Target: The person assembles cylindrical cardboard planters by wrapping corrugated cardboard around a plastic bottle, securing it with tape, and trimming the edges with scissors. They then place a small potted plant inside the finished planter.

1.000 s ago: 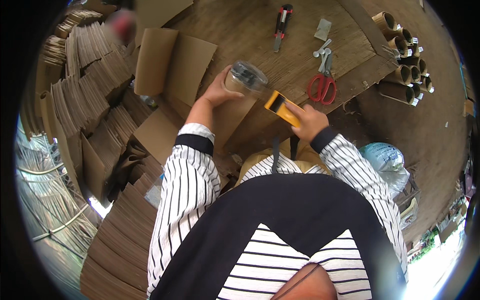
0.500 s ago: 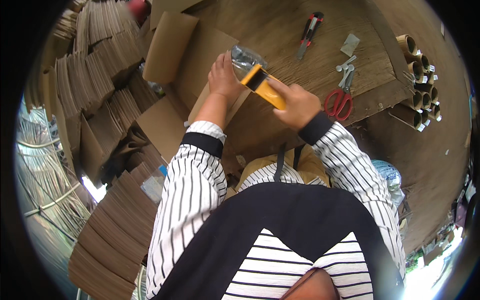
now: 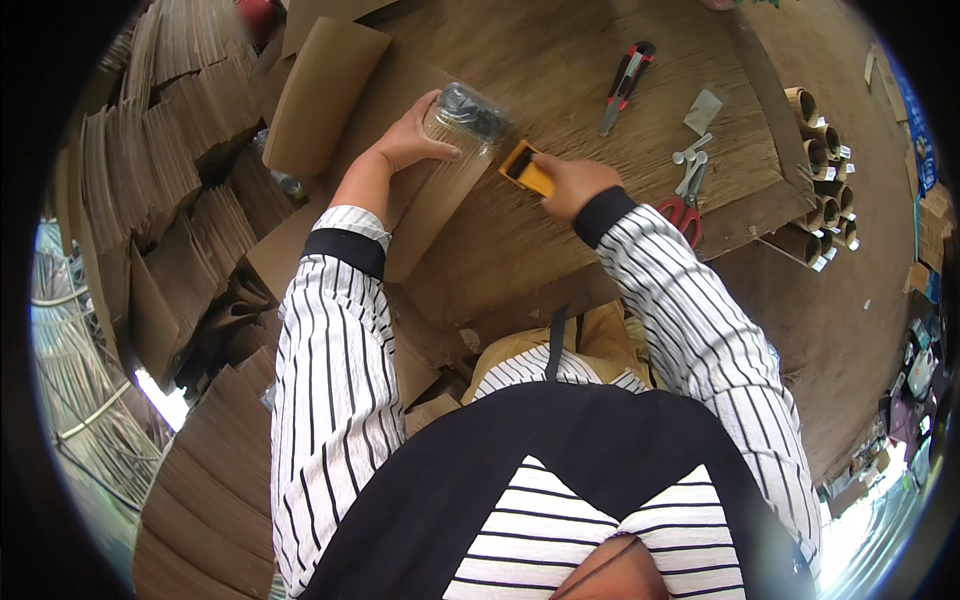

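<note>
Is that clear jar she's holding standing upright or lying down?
Lying down: the clear jar rests on its side on the cardboard sheet, left hand gripping it.

Yellow tape dispenser [image 3: 527, 168], clear jar [image 3: 462, 118], red-handled scissors [image 3: 684, 212], red-black cutter [image 3: 627, 84] — brown cardboard [image 3: 325, 95], black-striped white sleeves [image 3: 330, 340].

Workshop — stacked cardboard sheets [image 3: 150, 180], scissors [image 3: 685, 205], wooden worktable [image 3: 560, 90].
</note>
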`<state>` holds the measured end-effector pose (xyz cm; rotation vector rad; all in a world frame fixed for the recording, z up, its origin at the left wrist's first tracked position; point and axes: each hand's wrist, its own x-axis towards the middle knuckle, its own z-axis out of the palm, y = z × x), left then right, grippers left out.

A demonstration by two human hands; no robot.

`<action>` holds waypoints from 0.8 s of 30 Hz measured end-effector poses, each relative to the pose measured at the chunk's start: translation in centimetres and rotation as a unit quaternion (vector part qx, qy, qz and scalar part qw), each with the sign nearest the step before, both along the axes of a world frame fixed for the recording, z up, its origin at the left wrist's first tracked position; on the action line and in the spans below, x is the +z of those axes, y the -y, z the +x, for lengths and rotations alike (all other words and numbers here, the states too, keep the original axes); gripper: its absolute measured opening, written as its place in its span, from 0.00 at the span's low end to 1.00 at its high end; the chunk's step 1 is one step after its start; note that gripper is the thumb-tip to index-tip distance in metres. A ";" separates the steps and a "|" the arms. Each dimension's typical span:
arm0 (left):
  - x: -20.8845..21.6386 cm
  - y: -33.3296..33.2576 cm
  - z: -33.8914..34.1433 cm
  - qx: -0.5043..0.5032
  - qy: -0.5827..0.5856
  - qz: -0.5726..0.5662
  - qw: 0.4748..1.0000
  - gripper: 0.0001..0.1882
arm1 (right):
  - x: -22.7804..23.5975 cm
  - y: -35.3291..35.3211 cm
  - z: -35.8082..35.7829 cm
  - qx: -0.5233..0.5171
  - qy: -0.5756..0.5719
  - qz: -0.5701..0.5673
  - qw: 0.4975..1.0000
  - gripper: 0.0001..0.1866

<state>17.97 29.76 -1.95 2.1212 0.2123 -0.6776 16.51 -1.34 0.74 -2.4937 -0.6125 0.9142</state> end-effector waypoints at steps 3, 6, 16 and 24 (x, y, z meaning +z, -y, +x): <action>1.2 0.4 0.3 0.054 -0.043 -0.097 0.993 0.57 | 0.7 -2.1 0.7 -0.027 -0.003 0.016 0.999 0.23; -1.2 0.7 -2.6 -0.053 0.050 -0.169 0.983 0.62 | 2.7 0.6 -2.2 -0.001 0.049 -0.025 0.999 0.25; -2.9 14.1 -10.3 -0.114 -0.101 -0.216 0.964 0.54 | 5.9 16.8 -17.3 -0.080 0.118 0.041 0.989 0.37; 6.1 16.9 -11.4 -0.104 0.054 0.290 0.950 0.69 | 4.6 6.9 -11.5 -0.104 0.136 0.138 0.976 0.38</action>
